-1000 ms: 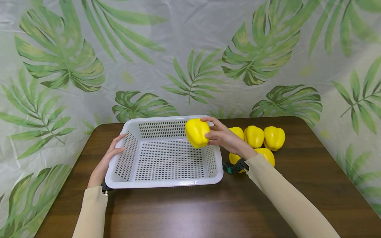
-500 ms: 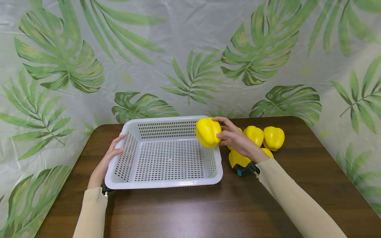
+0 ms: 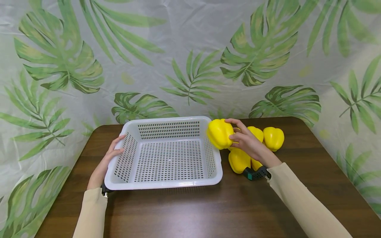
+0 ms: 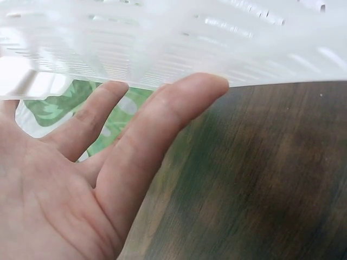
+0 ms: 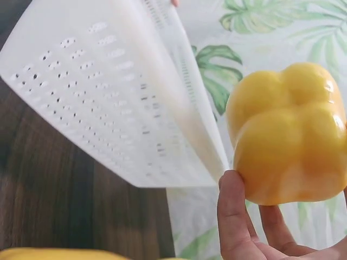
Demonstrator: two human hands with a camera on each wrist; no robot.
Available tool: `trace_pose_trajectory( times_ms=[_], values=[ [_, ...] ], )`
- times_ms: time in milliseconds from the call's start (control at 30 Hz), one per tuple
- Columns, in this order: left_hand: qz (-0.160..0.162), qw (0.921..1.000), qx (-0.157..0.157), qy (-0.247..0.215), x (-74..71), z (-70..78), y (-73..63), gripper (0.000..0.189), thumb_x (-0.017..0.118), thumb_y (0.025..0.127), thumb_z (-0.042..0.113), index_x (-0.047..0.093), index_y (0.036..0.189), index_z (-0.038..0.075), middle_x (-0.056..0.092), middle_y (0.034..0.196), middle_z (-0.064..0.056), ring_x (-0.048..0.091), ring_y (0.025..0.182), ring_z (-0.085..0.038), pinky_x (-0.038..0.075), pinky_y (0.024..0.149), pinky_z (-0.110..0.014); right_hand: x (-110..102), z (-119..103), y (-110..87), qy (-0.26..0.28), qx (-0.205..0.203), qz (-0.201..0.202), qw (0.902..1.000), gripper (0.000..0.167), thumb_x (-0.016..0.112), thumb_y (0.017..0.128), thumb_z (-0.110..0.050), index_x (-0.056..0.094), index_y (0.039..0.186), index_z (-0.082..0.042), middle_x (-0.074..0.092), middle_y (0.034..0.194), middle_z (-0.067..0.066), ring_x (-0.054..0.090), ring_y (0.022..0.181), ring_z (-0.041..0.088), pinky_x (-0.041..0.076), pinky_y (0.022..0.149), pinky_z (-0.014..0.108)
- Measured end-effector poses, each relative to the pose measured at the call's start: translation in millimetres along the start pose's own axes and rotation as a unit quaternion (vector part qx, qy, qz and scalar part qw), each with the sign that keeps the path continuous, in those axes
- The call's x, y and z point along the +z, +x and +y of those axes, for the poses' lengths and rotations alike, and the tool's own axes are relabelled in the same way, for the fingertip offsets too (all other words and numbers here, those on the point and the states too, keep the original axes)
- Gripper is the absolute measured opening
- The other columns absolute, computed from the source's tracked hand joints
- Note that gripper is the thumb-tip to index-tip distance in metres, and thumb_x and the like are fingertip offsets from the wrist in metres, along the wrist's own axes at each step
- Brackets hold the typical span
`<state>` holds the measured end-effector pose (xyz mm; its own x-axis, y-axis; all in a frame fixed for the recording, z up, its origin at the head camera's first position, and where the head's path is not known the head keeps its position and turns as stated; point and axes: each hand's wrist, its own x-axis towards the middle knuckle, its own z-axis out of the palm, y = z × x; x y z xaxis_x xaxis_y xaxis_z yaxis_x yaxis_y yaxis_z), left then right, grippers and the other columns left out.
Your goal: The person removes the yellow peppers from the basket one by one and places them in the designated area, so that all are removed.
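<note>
My right hand (image 3: 244, 140) pinches a yellow bell pepper (image 3: 220, 134) between thumb and fingers, raised just past the right rim of the white perforated plastic basket (image 3: 163, 183). In the right wrist view the pepper (image 5: 287, 132) shows its lobed underside, apart from the basket (image 5: 81, 97); the thumb is near the rim. My left hand (image 3: 107, 158) rests against the basket's left end. Straight, spread fingers of that hand (image 4: 108, 157) meet the basket wall (image 4: 162, 38) in the left wrist view.
Several more yellow bell peppers (image 3: 273, 138) stand in a group right of the basket, partly hidden by my right hand and forearm. Beneath everything lies a brown wooden table (image 3: 190, 215). A leaf-patterned cloth (image 3: 193, 59) hangs behind its back edge.
My right hand carries the bell pepper rightward, from over the basket's right side to beyond its right rim. The left hand and the basket stay nearly still.
</note>
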<state>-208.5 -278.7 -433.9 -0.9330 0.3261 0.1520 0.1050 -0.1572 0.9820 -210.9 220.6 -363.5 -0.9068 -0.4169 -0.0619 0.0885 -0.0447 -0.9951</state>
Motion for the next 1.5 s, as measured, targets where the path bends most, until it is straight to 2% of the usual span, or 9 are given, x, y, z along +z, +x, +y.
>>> trace_pose_trajectory(
  times_ms=[333,500,733,1033,1200,1500],
  values=[
    [-0.006,1.0000,0.005,-0.001,-0.8,-0.7,-0.6,0.055,0.031,0.098,0.000,0.039,0.141,0.034,0.023,0.138,-0.011,0.050,0.113,-0.014,0.050,0.082,-0.030,-19,7,-14.6,-0.002,-0.015,0.009,0.9998,0.045,0.046,0.096,-0.009,0.037,0.136,-0.028,0.024,0.141,0.012,0.048,0.100,0.024,0.040,0.083,0.040],
    [-0.010,0.9998,0.017,-0.004,-1.0,-1.1,0.1,0.057,0.031,0.097,-0.002,0.040,0.141,0.032,0.025,0.137,-0.010,0.050,0.113,-0.014,0.050,0.083,-0.030,-29,8,-23.6,-0.001,-0.016,0.013,0.9998,0.044,0.044,0.097,-0.009,0.036,0.136,-0.029,0.018,0.146,0.009,0.043,0.108,0.025,0.040,0.086,0.039],
    [-0.010,0.9998,0.018,-0.008,-1.2,-1.4,0.2,0.056,0.031,0.097,-0.002,0.040,0.141,0.032,0.025,0.137,-0.010,0.050,0.113,-0.014,0.050,0.083,-0.030,-44,8,-35.6,-0.005,-0.021,0.014,0.9997,0.045,0.042,0.099,-0.008,0.034,0.138,-0.029,0.012,0.148,0.011,0.040,0.115,0.025,0.042,0.088,0.037],
    [-0.005,0.9997,0.021,-0.007,-1.7,-1.9,0.4,0.057,0.030,0.096,-0.003,0.043,0.139,0.033,0.027,0.134,-0.011,0.051,0.110,-0.014,0.050,0.081,-0.029,-60,13,-46.8,-0.006,-0.037,0.018,0.9991,0.045,0.041,0.099,-0.005,0.035,0.137,-0.028,0.017,0.141,0.008,0.046,0.106,0.019,0.046,0.082,0.030],
    [-0.003,0.9998,0.019,-0.004,-1.6,-1.8,0.8,0.058,0.030,0.095,-0.003,0.043,0.139,0.033,0.025,0.135,-0.012,0.051,0.110,-0.014,0.050,0.081,-0.029,-69,15,-53.4,-0.003,-0.053,0.014,0.9985,0.046,0.040,0.099,-0.003,0.034,0.138,-0.026,0.019,0.137,0.011,0.047,0.105,0.019,0.047,0.081,0.029],
    [0.004,0.9995,0.027,0.013,-2.7,-3.1,1.6,0.057,0.031,0.095,-0.003,0.044,0.138,0.032,0.031,0.133,-0.004,0.051,0.110,-0.010,0.048,0.082,-0.025,-85,19,-65.7,0.010,-0.075,0.017,0.9970,0.045,0.038,0.101,-0.002,0.033,0.140,-0.024,0.026,0.130,0.011,0.050,0.099,0.015,0.047,0.079,0.028]
  ],
)
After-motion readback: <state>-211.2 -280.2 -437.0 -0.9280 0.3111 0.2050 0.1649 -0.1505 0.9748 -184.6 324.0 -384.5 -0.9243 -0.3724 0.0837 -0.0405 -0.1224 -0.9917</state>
